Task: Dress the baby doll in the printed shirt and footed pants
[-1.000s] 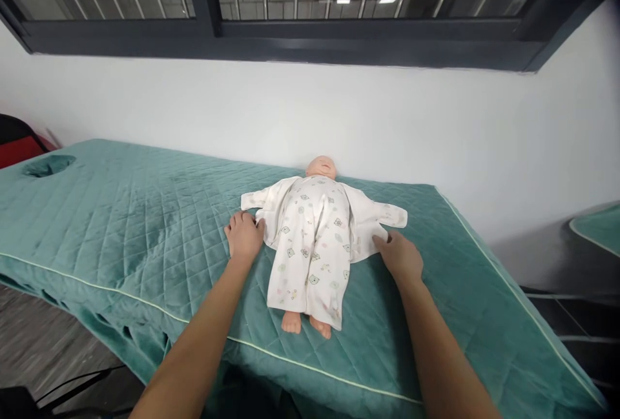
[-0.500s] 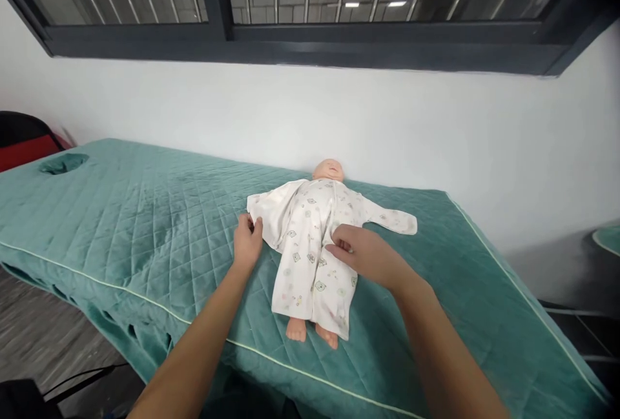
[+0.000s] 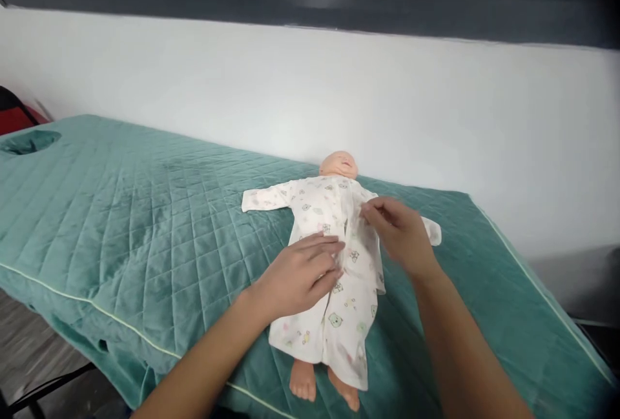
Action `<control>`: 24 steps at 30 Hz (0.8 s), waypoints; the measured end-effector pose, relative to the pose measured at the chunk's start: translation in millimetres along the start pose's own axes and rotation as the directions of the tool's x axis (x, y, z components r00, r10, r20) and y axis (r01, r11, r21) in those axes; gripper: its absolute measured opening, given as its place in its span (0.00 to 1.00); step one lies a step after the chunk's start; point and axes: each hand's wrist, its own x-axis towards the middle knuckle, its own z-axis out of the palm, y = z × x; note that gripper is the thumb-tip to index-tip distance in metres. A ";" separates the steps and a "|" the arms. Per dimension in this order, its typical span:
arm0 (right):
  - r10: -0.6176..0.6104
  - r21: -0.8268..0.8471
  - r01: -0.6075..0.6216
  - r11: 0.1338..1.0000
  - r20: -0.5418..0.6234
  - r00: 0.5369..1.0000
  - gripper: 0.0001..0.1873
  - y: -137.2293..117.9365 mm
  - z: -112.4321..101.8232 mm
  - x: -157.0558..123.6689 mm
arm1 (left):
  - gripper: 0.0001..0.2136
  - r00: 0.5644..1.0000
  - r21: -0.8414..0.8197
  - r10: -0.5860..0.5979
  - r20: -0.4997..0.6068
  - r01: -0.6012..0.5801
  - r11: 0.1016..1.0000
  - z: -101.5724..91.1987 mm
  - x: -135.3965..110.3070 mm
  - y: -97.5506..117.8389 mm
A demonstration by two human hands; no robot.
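Bare feet [image 3: 303, 381], one pair: seen below the hems. Trousers [image 3: 349, 332], white, printed: legs covered. Left hand [image 3: 300, 275]: laid over the front of the jacket [image 3: 309, 203], grip loose, fingers slightly parted, nothing seen held. Right hand [image 3: 400, 232]: poised at the opposite panel, grip narrow; whether cloth is pinched cannot be told. Jacket, matching: sleeves spread, both panels laid over the torso; fastening judged not yet done, a narrow gap being seen. Doll [image 3: 338, 164]: laid face up on a quilted bed [image 3: 145, 225], head nearest the wall [image 3: 232, 83].
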 end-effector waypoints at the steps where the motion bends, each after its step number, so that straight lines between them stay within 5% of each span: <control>1: 0.052 -0.029 -0.053 0.998 -0.054 0.997 0.11 3.6 3.3 8.6 | 0.06 0.999 -0.046 -0.015 -0.040 0.013 0.999 -0.5 -0.9 -4.0; 3: 0.138 -0.093 -0.150 0.984 -0.119 0.983 0.09 8.3 12.4 26.9 | 0.06 0.976 -0.131 -0.116 -0.182 0.093 0.987 -4.2 4.9 -14.2; 8: 0.281 -0.251 -0.312 0.916 -0.152 0.947 0.16 6.0 40.4 65.9 | 0.09 0.811 -0.082 -0.399 -0.429 0.405 0.911 -16.7 71.6 -52.0; 12: 0.364 -0.263 -0.375 0.889 -0.094 0.927 0.16 3.7 49.4 73.1 | 0.08 0.780 -0.033 -0.564 -0.271 0.578 0.815 -16.2 128.1 -82.9; 17: 0.368 -0.067 -0.375 0.924 -0.100 0.924 0.08 15.0 40.8 67.6 | 0.05 0.754 -0.019 -0.639 -0.150 0.644 0.765 -12.9 142.9 -94.7; 24: 0.301 0.356 -0.256 0.899 -0.076 0.950 0.12 27.7 37.0 68.8 | 0.05 0.727 -0.455 -0.660 -0.190 0.531 0.715 -1.7 154.2 -91.2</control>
